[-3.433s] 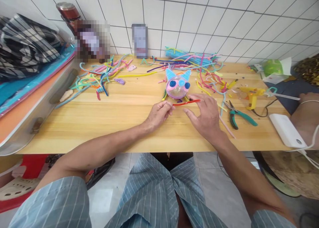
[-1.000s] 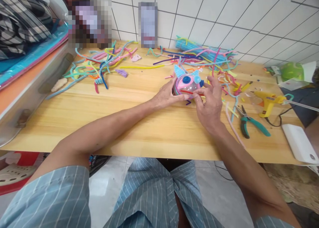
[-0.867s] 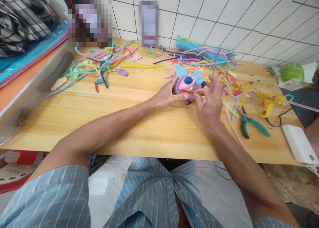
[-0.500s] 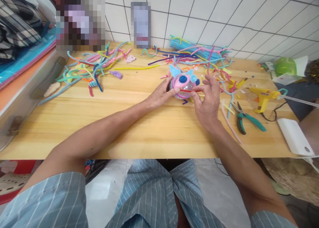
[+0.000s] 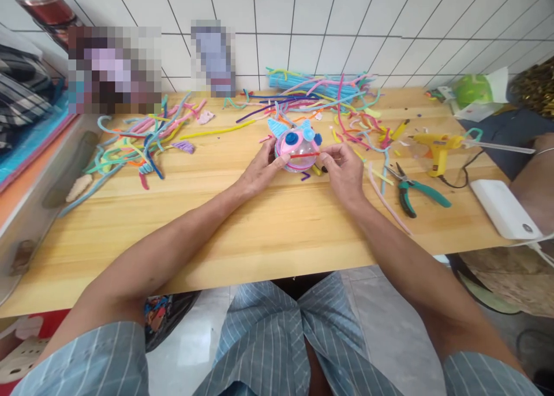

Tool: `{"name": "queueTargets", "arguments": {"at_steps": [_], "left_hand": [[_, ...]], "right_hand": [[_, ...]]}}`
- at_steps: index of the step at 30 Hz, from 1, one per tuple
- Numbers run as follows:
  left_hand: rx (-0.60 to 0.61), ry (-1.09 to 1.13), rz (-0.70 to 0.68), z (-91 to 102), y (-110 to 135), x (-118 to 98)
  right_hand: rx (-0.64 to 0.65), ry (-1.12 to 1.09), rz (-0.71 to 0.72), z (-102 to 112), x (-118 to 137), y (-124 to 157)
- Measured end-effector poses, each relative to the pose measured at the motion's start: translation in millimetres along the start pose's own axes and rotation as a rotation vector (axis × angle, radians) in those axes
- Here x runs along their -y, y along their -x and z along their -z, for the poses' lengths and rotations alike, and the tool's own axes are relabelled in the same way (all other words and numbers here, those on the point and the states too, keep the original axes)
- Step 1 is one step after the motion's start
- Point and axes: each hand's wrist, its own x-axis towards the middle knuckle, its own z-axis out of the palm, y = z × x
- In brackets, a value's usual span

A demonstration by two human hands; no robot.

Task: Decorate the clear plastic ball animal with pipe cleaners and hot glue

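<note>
Positioned near mid-table, between both hands: round, cat-eared ornament of clear plastic (image 5: 299, 146), trimmed in pink, with light-blue fuzzy ears and dark-blue disc eyes. Clamped on its left side: left hand (image 5: 265, 168), thumb forward. Pinched between thumb and fingers of the right hand (image 5: 346, 168): right end of a thin, straight red fuzzy stem (image 5: 303, 154). Stretched across the ornament's lower front; cannot tell whether touching the plastic. Hands apart from each other.

Underneath: pale, striped wooden tabletop (image 5: 208, 240). Strewn to the left: tangled multicoloured fuzzy stems (image 5: 162, 127). Laid at the rear: bundle of light-blue fuzzy stems (image 5: 298, 83). Placed to the right: teal-and-black metal pliers (image 5: 418, 191), yellow plastic glue gun (image 5: 439, 150), white rounded power bank (image 5: 504, 208) with white cable. Behind: white tiled wall with dark joints (image 5: 320, 9). Below: grey tiled floor (image 5: 385, 315).

Containers. At far left: translucent plastic box (image 5: 32, 223), with orange and blue flat packets and black-and-white plaid cloth (image 5: 19, 93); cannot tell whether inside or on top. Under the table edge: black plastic bag (image 5: 177, 309), holding small multicoloured scraps (image 5: 156, 312).
</note>
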Motion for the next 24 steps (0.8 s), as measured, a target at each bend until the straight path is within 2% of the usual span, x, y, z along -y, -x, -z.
{"name": "queueTargets", "arguments": {"at_steps": [10,24], "left_hand": [[-0.047,-0.061,0.020,2.5,5,-1],[-0.018,-0.096,0.015,6.6,6,1]], "right_hand": [[0.026,-0.156,-0.099,-11,2,-3],[0.070,-0.269,-0.168,-14,-3,-7]]}}
